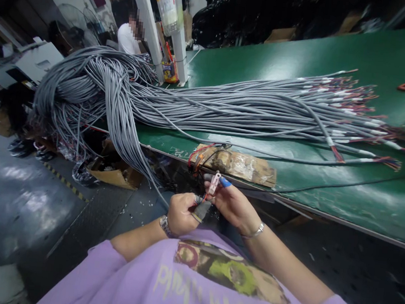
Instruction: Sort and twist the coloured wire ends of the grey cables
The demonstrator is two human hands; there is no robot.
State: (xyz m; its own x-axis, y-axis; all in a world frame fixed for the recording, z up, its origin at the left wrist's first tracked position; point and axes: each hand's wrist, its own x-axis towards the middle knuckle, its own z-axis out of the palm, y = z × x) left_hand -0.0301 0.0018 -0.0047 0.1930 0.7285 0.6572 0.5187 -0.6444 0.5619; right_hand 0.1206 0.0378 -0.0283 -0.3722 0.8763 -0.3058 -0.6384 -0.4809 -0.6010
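My left hand (182, 213) is closed around the end of a grey cable, whose thin coloured wires (206, 197) come out past the thumb. A dark grey piece (202, 210) sticks out by the same hand; its kind is unclear. In my right hand (235, 207), between thumb and fingers, is a small white tag-like piece (214, 183) with a hole at its top and faint print. A blue finger cot (225, 182) covers the right thumb tip. The wires reach the white piece, but whether they are joined to it cannot be made out.
A thick bundle of grey cables (207, 107) lies along the green table (326, 202), drooping over its left end. A worn wooden board (254, 170) with red and black wires sits at the front edge. Behind stand white posts (178, 49); a person in white (127, 38) is further back.
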